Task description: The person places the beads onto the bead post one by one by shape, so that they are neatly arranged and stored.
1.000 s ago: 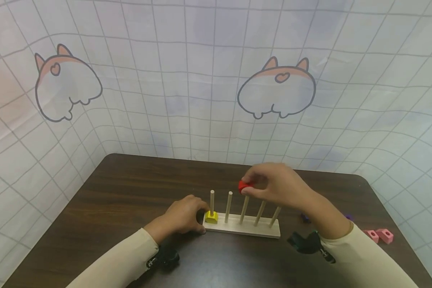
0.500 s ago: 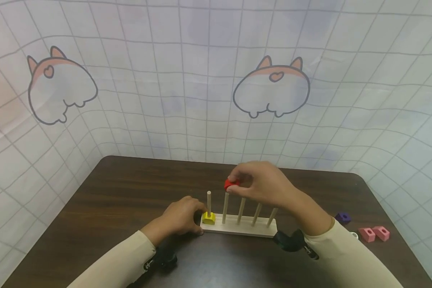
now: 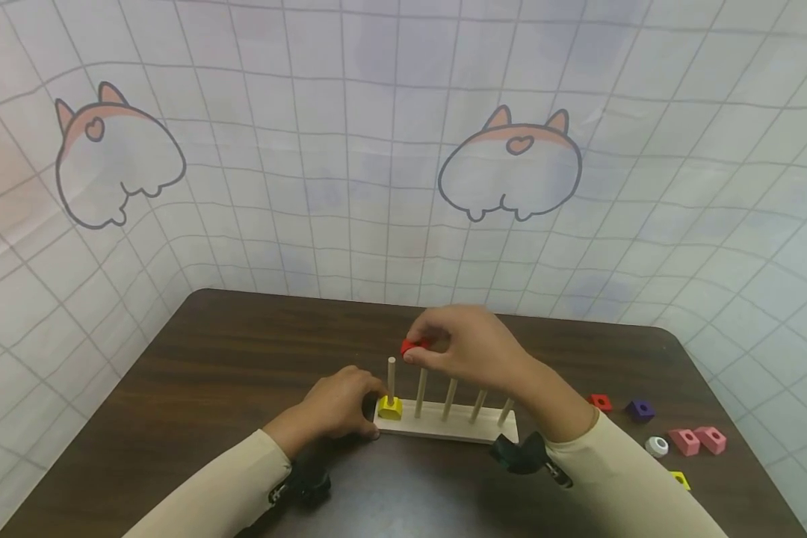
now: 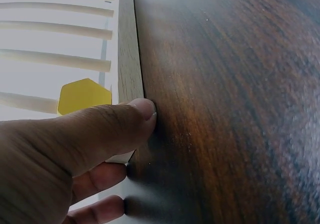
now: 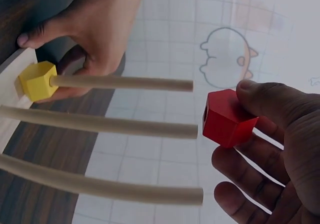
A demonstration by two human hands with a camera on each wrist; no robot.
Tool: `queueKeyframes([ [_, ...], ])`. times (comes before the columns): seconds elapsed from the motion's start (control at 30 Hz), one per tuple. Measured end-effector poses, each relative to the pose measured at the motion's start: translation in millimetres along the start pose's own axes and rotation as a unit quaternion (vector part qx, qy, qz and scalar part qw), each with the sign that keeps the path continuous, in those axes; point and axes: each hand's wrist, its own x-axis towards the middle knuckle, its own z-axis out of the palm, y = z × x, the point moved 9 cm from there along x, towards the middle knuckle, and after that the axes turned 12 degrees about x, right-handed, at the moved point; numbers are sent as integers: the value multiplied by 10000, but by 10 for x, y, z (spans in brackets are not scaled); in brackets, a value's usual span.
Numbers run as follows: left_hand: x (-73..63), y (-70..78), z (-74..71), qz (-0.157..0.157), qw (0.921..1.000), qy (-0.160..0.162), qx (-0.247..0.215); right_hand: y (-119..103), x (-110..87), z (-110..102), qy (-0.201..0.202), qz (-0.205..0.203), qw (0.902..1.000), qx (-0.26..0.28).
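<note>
A wooden peg board (image 3: 453, 427) with several upright pegs stands on the dark table. My left hand (image 3: 343, 401) grips its left end; in the left wrist view the thumb (image 4: 117, 121) lies against the front edge. Low on the leftmost peg sits a yellow hexagonal block (image 3: 390, 408), close to the left fingers. My right hand (image 3: 474, 345) pinches a red hexagonal block (image 5: 227, 121) between thumb and fingers. In the right wrist view that block is just off the tips of the two leftmost pegs, its hole turned toward them; it is on neither peg.
On the right of the table (image 3: 255, 329) lie another red block (image 3: 601, 403), a purple block (image 3: 641, 410), a white bead (image 3: 657, 447) and two pink blocks (image 3: 686, 441). A yellow block (image 3: 681, 478) is partly behind the right sleeve. A patterned cloth hangs behind.
My right hand has carried the red block leftward, from above the middle peg past the second peg toward the leftmost one. My left hand has kept its place on the board.
</note>
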Motion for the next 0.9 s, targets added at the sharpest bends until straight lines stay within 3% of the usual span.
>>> queueKeyframes([
  [0.57,3,-19,12,-23,10000,5,55,-17,167,226,74,20,10000,37],
  [0.9,17,-8,-3,5,10000,-13,-55,41,178,382,-207,417,9989,46],
])
